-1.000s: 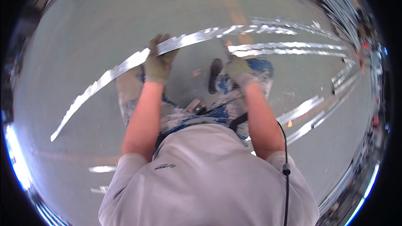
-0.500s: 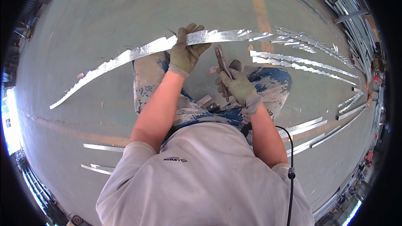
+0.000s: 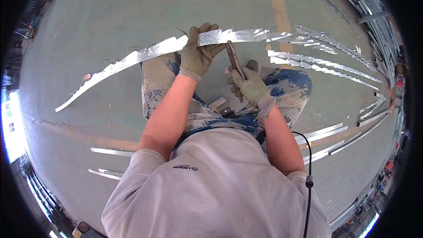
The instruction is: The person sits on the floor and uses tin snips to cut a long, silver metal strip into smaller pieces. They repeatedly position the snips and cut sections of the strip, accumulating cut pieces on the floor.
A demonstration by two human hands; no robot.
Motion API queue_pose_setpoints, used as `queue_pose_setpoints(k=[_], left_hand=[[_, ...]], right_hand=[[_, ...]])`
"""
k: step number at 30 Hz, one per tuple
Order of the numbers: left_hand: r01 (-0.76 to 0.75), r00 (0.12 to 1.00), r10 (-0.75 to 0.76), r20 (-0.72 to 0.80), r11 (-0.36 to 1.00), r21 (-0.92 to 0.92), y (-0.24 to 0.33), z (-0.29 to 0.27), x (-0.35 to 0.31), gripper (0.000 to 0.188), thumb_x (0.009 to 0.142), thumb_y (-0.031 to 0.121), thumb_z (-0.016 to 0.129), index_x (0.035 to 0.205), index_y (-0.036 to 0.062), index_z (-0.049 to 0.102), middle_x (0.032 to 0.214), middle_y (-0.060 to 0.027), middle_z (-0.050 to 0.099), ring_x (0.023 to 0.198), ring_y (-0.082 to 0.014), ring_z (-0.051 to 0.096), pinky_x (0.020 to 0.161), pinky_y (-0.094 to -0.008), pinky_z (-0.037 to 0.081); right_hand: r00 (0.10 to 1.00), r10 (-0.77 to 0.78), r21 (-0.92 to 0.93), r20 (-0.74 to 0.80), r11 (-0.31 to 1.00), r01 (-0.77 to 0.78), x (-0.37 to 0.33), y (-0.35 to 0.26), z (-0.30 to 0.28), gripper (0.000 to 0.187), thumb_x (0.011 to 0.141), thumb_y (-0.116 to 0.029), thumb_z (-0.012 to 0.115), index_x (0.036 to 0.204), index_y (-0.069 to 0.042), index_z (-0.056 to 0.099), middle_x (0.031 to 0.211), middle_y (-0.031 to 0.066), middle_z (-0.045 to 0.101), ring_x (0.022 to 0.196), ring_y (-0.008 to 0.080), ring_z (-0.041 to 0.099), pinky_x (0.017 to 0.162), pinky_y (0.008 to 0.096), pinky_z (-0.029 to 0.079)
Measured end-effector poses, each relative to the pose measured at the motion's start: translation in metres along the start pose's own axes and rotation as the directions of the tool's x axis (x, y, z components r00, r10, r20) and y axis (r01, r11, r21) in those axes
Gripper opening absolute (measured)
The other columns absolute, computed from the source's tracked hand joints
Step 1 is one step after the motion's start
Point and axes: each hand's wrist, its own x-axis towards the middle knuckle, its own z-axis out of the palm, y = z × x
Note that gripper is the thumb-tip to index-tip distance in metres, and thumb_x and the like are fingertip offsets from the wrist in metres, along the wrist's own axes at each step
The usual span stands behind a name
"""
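Observation:
A long, shiny sheet-metal strip [image 3: 152, 53] stretches across in front of me, its upper edge notched with bent-up tabs. My left hand [image 3: 197, 55], in a work glove, is closed around the strip near its middle. Also gloved, my right hand [image 3: 249, 86] grips a pair of dark, worn pliers [image 3: 235, 59] just right of the left hand. The pliers' jaws point away from me, and their tip reaches the strip's lower edge. Whether the jaws bite the metal I cannot tell.
More notched metal strips [image 3: 326, 63] lie on the floor to the right. Flat strips [image 3: 319, 134] lie near my right elbow, others [image 3: 112, 151] at my left. Long metal profiles [image 3: 379, 31] are piled at the far right. A small block-like object [image 3: 226, 112] sits between my legs.
The pliers have moved slightly up to the strip's lower edge. My left hand keeps its hold at about the same place on the strip.

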Motion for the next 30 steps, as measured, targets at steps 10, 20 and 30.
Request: queue_pose_setpoints(k=[10,20,30], left_hand=[[0.068,0.997,-0.064,0.048,0.993,-0.100,-0.002,0.007,-0.002,0.059,0.108,0.051,0.051,0.140,0.0011,0.053,0.144,-0.0242,0.056,0.126,-0.0435,0.063,0.107,-0.0636,0.053],[0.124,0.988,-0.121,0.097,0.992,-0.024,-0.008,0.004,0.002,0.056,0.103,0.052,0.060,0.142,0.0110,0.057,0.150,-0.0239,0.052,0.127,-0.0426,0.062,0.111,-0.0635,0.047],[0.175,0.980,-0.174,0.093,0.985,0.002,-0.006,0.006,-0.003,0.055,0.103,0.053,0.061,0.143,0.0154,0.056,0.148,-0.0210,0.057,0.131,-0.0400,0.060,0.111,-0.0547,0.050]], right_hand=[[0.992,0.123,0.039,0.030,0.992,-0.124,-0.004,-0.013,-0.002,0.039,0.106,-0.040,0.062,0.121,-0.004,0.064,0.083,0.0043,0.063,0.054,0.0110,0.056,0.044,0.0288,0.044],[0.969,0.152,0.269,0.194,0.942,-0.202,-0.002,-0.008,-0.014,0.036,0.106,-0.035,0.064,0.117,-0.002,0.068,0.080,0.0027,0.063,0.056,0.0097,0.059,0.043,0.0261,0.045],[0.746,-0.286,0.794,0.601,0.319,-0.517,0.016,0.043,-0.005,0.039,0.108,-0.037,0.056,0.125,-0.002,0.064,0.085,0.0057,0.066,0.059,0.0162,0.059,0.047,0.0327,0.046]])
